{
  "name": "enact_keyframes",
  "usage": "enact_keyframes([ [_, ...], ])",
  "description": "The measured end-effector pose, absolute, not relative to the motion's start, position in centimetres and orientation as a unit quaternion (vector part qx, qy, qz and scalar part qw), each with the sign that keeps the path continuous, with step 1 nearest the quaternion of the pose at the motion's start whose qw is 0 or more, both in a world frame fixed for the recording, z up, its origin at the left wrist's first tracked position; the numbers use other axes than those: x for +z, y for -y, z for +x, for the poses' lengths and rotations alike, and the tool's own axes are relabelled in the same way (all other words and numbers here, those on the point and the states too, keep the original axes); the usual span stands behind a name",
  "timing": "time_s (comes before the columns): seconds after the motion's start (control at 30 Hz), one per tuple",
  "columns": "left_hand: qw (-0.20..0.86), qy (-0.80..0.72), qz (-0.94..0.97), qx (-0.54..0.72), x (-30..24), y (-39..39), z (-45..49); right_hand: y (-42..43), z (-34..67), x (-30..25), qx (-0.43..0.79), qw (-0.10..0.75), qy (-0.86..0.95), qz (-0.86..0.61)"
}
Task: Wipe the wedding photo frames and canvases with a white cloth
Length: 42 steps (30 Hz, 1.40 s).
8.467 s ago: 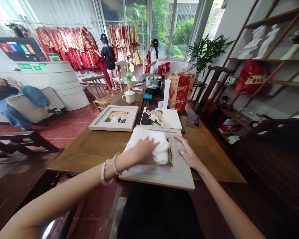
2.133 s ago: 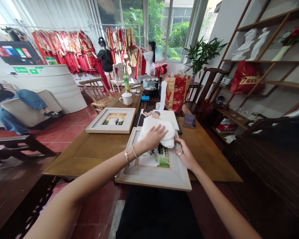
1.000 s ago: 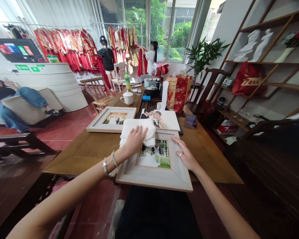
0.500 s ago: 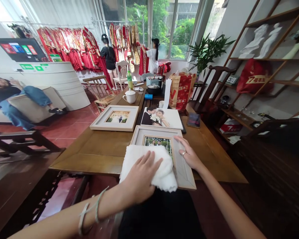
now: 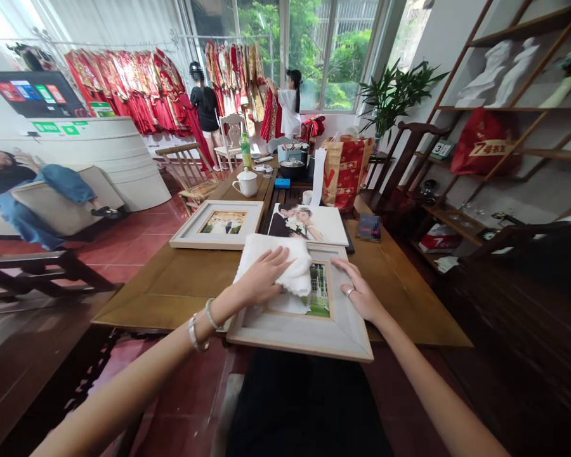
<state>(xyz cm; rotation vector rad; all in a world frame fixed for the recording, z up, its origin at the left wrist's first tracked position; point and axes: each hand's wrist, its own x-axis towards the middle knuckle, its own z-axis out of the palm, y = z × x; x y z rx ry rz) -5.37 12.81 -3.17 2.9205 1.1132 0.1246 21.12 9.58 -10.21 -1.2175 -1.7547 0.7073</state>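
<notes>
A picture frame (image 5: 299, 339) with a wide whitish border lies at the table's near edge, its front part jutting out over my lap. On its upper left lies a folded white cloth (image 5: 297, 279), held under my left hand (image 5: 259, 276), whose fingers press together on it. The cloth hides the left part of the framed photo (image 5: 320, 285). My right hand (image 5: 361, 295), with a ring, rests open on the right border, fingers laid over it. Behind sit a second picture frame (image 5: 181, 235) and an unframed print of a couple (image 5: 330, 222).
On the wooden table (image 5: 166, 292) stand a lidded white cup (image 5: 247, 183), a green bottle (image 5: 246, 149), a red paper bag (image 5: 345, 171) and a phone-like dark item (image 5: 370, 226). Two people stand by racks of red garments (image 5: 133, 89). Shelves (image 5: 509, 111) rise at right.
My left hand and the white cloth have moved up and away across the frame, baring its lower part and the photo's lower right. My right hand stays on the right border.
</notes>
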Motion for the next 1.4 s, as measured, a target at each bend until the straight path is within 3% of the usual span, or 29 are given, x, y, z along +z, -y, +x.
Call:
enact_keyframes([
  [0.13,0.062,-0.294,0.954,0.006,-2.5,-7.4,-6.5,-9.4,21.0,-10.0,0.283,0.427,0.699,-0.499],
  [0.3,0.078,-0.328,0.941,-0.024,-1.4,-2.2,-7.2,-9.4,20.8,-9.8,0.290,0.430,0.702,-0.489],
  [0.83,-0.022,-0.444,0.895,0.042,-1.5,-13.3,-7.7,-9.5,21.0,-10.0,0.289,0.425,0.712,-0.479],
  [1.07,0.052,-0.382,0.922,-0.041,-0.8,-4.8,-8.2,-9.6,21.1,-10.0,0.287,0.426,0.712,-0.479],
  [1.2,0.090,-0.344,0.934,-0.024,-0.4,1.0,-7.6,-9.7,21.1,-10.1,0.280,0.429,0.712,-0.479],
  [1.4,0.053,-0.397,0.916,-0.002,-2.8,-3.0,-7.1,-9.4,21.1,-9.9,0.283,0.426,0.707,-0.488],
])
